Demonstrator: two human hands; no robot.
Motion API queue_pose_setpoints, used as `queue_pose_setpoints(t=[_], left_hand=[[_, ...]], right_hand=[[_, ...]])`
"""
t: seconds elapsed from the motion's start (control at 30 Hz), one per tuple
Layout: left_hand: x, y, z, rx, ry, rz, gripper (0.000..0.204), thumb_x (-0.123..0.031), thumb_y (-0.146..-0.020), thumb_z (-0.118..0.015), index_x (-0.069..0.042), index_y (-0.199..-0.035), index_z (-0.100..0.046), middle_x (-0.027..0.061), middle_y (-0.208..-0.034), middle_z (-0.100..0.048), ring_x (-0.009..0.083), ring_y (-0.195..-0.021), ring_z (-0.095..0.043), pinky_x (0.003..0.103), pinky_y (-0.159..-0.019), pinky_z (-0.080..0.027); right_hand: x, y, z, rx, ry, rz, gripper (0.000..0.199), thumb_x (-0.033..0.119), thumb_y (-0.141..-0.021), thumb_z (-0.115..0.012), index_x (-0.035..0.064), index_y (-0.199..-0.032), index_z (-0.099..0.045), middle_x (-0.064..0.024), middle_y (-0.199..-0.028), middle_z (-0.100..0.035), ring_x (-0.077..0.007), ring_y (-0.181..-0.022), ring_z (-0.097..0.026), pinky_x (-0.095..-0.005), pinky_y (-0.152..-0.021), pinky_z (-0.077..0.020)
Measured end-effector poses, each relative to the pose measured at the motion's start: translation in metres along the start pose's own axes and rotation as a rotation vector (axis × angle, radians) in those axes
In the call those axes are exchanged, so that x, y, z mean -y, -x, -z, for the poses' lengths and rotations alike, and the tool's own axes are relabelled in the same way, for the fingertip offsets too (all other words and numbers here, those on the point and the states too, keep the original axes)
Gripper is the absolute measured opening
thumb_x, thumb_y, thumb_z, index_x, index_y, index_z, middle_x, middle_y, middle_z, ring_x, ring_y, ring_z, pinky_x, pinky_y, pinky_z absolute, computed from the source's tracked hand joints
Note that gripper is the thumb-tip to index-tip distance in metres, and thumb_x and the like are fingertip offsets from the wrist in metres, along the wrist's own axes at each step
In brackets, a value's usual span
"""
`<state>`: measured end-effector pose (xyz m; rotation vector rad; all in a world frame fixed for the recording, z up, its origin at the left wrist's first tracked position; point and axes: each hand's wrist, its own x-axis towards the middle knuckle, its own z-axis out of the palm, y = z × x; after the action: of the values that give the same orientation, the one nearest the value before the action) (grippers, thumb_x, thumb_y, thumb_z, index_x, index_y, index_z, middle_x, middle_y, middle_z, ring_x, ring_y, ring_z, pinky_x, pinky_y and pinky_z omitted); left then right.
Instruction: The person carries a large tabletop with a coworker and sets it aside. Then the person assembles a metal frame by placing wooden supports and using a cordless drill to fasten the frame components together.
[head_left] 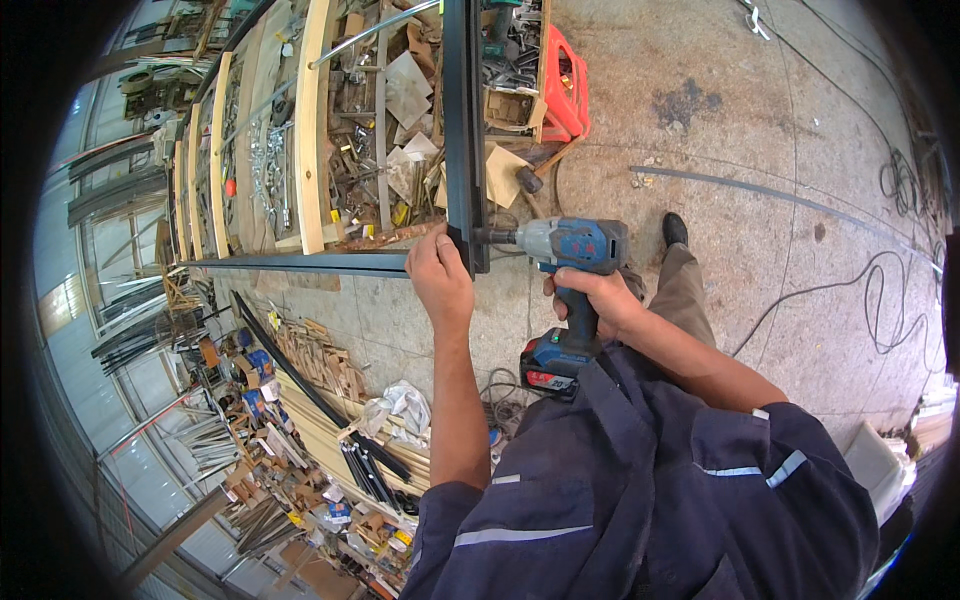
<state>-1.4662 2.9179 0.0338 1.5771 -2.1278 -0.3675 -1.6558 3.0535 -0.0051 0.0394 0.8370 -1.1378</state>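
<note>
My right hand [602, 297] grips a blue and grey cordless impact wrench [590, 246] by its handle, with a finger near the trigger. Its battery pack hangs at the bottom, near my jacket. The wrench's nose points left and meets the side of a dark grey metal frame [464, 130] at its near corner. Whatever fastener sits there is hidden. My left hand [441, 280] holds that same corner from the other side, fingers curled onto the bar. One frame bar runs away from me, another [310, 262] runs off to the left.
Pale wooden slats [314, 130] lie beneath the frame, over metal parts and scraps. A red plastic stool [567, 85] and a hammer [529, 180] lie beyond the wrench. Black cable [872, 300] loops over the concrete floor at right. Boxes and offcuts [270, 450] crowd the lower left.
</note>
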Motion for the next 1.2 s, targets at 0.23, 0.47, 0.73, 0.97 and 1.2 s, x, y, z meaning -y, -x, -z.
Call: queue_pose_setpoints(t=[0.23, 0.47, 0.73, 0.97, 1.2], left_hand=[[-0.019, 0.007, 0.006, -0.101, 0.097, -0.011, 0.024, -0.013, -0.101, -0.05, 0.002, -0.112, -0.066, 0.016, -0.105, -0.069, 0.0337, -0.104, -0.061, 0.043, -0.094, -0.046], [-0.072, 0.075, 0.008, 0.23, 0.785, 0.464, 0.032, -0.024, -0.108, -0.046, 0.001, -0.12, -0.062, 0.0127, -0.114, -0.068, 0.0228, -0.094, -0.067, 0.035, -0.084, -0.054], [-0.064, 0.062, -0.025, 0.191, 1.416, 0.813, 0.045, -0.034, -0.108, -0.045, 0.004, -0.133, -0.051, 0.0179, -0.12, -0.065, 0.0283, -0.102, -0.066, 0.042, -0.091, -0.054], [-0.068, 0.062, -0.005, 0.054, 0.761, 0.445, 0.027, -0.017, -0.106, -0.05, 0.004, -0.118, -0.062, 0.0138, -0.106, -0.069, 0.0208, -0.09, -0.068, 0.034, -0.084, -0.056], [-0.036, 0.004, 0.032, -0.014, 0.314, 0.166, 0.041, -0.021, -0.096, -0.067, 0.004, -0.128, -0.061, 0.0185, -0.116, -0.068, 0.0328, -0.12, -0.058, 0.045, -0.111, -0.038]], right_hand=[[-0.004, -0.004, 0.011, 0.081, -0.024, 0.085, 0.023, 0.01, -0.089, -0.066, 0.0007, -0.11, -0.062, -0.0132, -0.09, -0.07, -0.0168, -0.059, -0.063, -0.0313, -0.053, -0.0528], [0.001, -0.004, 0.029, 0.104, -0.027, 0.113, 0.031, 0.012, -0.09, -0.066, -0.0015, -0.118, -0.061, -0.0152, -0.098, -0.072, -0.0174, -0.064, -0.064, -0.0317, -0.059, -0.0543], [0.009, 0.009, 0.045, 0.088, -0.081, 0.093, 0.04, 0.013, -0.09, -0.064, -0.0012, -0.127, -0.059, -0.0166, -0.103, -0.071, -0.0177, -0.066, -0.064, -0.0322, -0.062, -0.0553], [0.013, 0.006, 0.048, 0.125, 0.002, 0.126, 0.046, 0.016, -0.09, -0.065, -0.0006, -0.132, -0.055, -0.016, -0.105, -0.071, -0.0174, -0.068, -0.064, -0.0327, -0.062, -0.0552], [0.015, -0.021, 0.03, 0.149, 0.041, 0.138, 0.04, 0.009, -0.09, -0.063, -0.0003, -0.128, -0.056, -0.0162, -0.101, -0.071, -0.0166, -0.065, -0.063, -0.0312, -0.061, -0.0553]])
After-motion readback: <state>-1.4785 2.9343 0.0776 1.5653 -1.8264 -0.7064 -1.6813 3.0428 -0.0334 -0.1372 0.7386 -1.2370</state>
